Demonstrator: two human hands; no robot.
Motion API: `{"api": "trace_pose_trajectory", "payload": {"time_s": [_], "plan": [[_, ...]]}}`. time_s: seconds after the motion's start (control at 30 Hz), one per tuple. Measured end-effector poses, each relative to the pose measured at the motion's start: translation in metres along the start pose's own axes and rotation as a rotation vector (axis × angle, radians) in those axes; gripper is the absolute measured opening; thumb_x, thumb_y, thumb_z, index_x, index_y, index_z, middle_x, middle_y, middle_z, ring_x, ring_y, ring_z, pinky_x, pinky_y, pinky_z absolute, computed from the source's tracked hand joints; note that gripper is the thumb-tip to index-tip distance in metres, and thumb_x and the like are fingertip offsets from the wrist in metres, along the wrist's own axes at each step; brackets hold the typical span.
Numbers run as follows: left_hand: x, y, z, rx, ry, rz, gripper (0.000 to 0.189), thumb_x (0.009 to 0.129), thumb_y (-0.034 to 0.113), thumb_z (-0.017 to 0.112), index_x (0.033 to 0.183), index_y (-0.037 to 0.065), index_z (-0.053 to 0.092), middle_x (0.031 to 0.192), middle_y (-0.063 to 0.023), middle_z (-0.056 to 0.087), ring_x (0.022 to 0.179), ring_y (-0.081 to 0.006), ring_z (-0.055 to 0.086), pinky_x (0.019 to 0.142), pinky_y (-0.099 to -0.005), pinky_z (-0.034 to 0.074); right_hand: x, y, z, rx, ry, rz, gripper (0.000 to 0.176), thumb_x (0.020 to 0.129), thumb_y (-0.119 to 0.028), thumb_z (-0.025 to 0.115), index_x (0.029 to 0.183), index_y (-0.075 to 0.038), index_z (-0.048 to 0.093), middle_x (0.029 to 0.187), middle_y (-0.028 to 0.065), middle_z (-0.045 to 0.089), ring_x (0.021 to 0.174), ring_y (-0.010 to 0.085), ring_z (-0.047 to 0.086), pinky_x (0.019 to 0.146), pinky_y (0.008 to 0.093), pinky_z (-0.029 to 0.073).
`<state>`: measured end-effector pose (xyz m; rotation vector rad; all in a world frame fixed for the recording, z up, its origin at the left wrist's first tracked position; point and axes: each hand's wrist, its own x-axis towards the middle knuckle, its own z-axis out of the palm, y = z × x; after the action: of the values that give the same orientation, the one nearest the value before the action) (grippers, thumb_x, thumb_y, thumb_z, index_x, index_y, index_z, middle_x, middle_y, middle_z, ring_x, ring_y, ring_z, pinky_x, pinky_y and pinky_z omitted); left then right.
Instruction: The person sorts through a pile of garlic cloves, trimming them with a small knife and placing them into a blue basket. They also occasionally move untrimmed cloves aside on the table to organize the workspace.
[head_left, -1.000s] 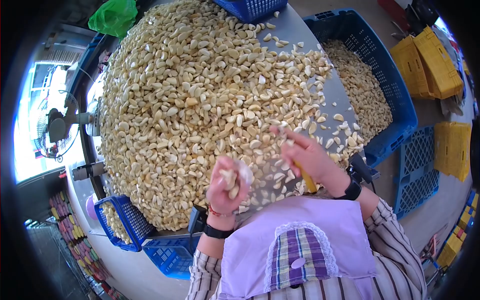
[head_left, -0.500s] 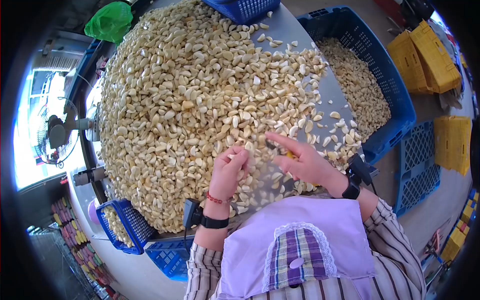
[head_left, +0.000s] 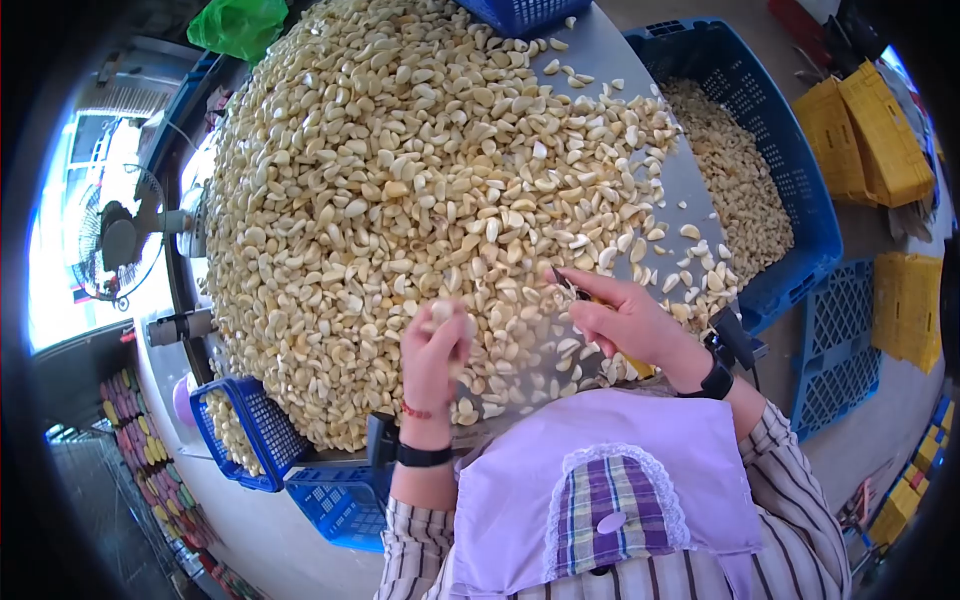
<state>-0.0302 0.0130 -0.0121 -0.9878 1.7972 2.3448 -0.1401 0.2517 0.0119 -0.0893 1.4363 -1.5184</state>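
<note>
A big heap of peeled garlic cloves (head_left: pixel 350 200) covers the metal table (head_left: pixel 692 190). My left hand (head_left: pixel 432 350), blurred a little, is closed over the front of the heap, with a pale garlic clove (head_left: pixel 440 313) at its fingertips. To the right, my right hand (head_left: pixel 632 322) grips a small knife (head_left: pixel 562 280); its short dark blade points up and left beyond my index finger, and most of the handle is hidden in my palm. The two hands are apart, with loose cloves lying between them.
At the right stands a large blue crate (head_left: pixel 815 190) holding more cloves. A small blue basket (head_left: pixel 285 440) with cloves hangs at the table's left front corner, and another blue basket (head_left: pixel 505 15) sits at the far edge. A fan (head_left: pixel 120 240) is at left; yellow crates (head_left: pixel 905 310) lie at right.
My left hand has moved left, away from the knife. My right hand has shifted slightly right, and the knife blade now shows more clearly. The whole view has shifted a little.
</note>
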Motion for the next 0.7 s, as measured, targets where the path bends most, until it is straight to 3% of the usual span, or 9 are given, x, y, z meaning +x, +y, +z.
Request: {"api": "trace_pose_trajectory", "payload": {"time_s": [0.03,0.1,0.23,0.33,0.4,0.47,0.5,0.6,0.7], "plan": [[0.015,0.000,-0.005,-0.002,0.004,0.004,0.028,0.080,0.023,0.065,0.098,0.002,0.061,0.082,-0.0138,0.064,0.056,-0.0182,0.059,0.047,-0.0282,0.044,0.002,0.003,0.000,0.019,-0.007,0.004,0.048,0.092,-0.022,0.055,0.139,-0.015,0.043,0.068,-0.0047,0.052,0.049,0.0015,0.043,0.046,0.0172,0.040],[0.041,-0.011,-0.014,1.164,0.163,0.649,0.020,0.082,0.018,0.065,0.092,0.001,0.066,0.080,-0.0095,0.064,0.065,-0.0172,0.060,0.056,-0.0297,0.047,0.002,0.002,0.001,0.032,-0.017,0.004,0.048,0.092,-0.022,0.055,0.139,-0.015,0.043,0.068,-0.0048,0.052,0.051,0.0016,0.044,0.047,0.0173,0.041],[0.055,-0.010,-0.016,1.336,0.137,0.495,0.021,0.083,0.017,0.064,0.095,-0.001,0.068,0.082,-0.0067,0.068,0.068,-0.0125,0.061,0.066,-0.0254,0.049,-0.002,-0.005,0.004,-0.045,-0.013,0.014,0.048,0.092,-0.022,0.055,0.138,-0.015,0.044,0.073,-0.0043,0.053,0.054,0.0015,0.045,0.049,0.0174,0.042],[0.052,-0.009,-0.020,0.840,0.048,0.261,0.022,0.083,0.017,0.065,0.098,0.001,0.067,0.072,-0.0046,0.063,0.061,-0.0113,0.056,0.056,-0.0256,0.046,-0.003,-0.005,0.005,-0.096,0.002,-0.033,0.049,0.091,-0.022,0.056,0.138,-0.014,0.044,0.075,-0.0030,0.054,0.057,0.0035,0.046,0.053,0.0196,0.043],[0.030,0.007,-0.009,0.430,-0.002,-0.058,0.023,0.086,0.018,0.064,0.101,0.001,0.067,0.068,0.0013,0.060,0.056,-0.0049,0.051,0.050,-0.0199,0.040,-0.002,0.002,0.010,-0.151,0.001,-0.074,0.050,0.091,-0.022,0.056,0.138,-0.013,0.043,0.075,-0.0015,0.053,0.059,0.0056,0.047,0.056,0.0219,0.045],[0.007,0.018,0.011,0.376,-0.036,-0.065,0.023,0.088,0.016,0.062,0.104,0.000,0.066,0.069,0.0049,0.057,0.053,-0.0002,0.046,0.046,-0.0158,0.034,0.004,0.011,0.016,-0.302,0.007,-0.324,0.053,0.089,-0.024,0.056,0.139,-0.013,0.042,0.085,0.0063,0.061,0.068,0.0118,0.054,0.066,0.0269,0.047],[-0.002,0.018,0.016,0.342,-0.101,-0.055,0.022,0.088,0.015,0.061,0.103,0.000,0.066,0.069,0.0048,0.057,0.053,-0.0007,0.046,0.046,-0.0163,0.034,0.005,0.011,0.016,-0.469,-0.027,-0.300,0.055,0.088,-0.027,0.056,0.139,-0.013,0.041,0.104,0.0157,0.064,0.078,0.0167,0.060,0.074,0.0299,0.048],[-0.021,0.008,0.020,0.223,-0.267,-0.041,0.018,0.087,0.012,0.059,0.098,-0.001,0.065,0.069,0.0030,0.059,0.052,-0.0026,0.047,0.045,-0.0171,0.035,0.009,0.022,0.028,-0.448,-0.130,-0.473,0.053,0.088,-0.026,0.056,0.138,-0.012,0.043,0.108,0.0153,0.064,0.080,0.0164,0.061,0.075,0.0281,0.047],[-0.039,0.008,0.002,-0.051,-0.387,-0.061,0.017,0.086,0.015,0.060,0.093,-0.001,0.062,0.070,-0.0014,0.059,0.051,-0.0072,0.048,0.045,-0.0184,0.038,0.006,0.013,0.030,-0.410,-0.157,-0.316,0.051,0.089,-0.027,0.056,0.137,-0.012,0.045,0.093,0.0058,0.065,0.076,0.0128,0.060,0.072,0.0255,0.047]]}}
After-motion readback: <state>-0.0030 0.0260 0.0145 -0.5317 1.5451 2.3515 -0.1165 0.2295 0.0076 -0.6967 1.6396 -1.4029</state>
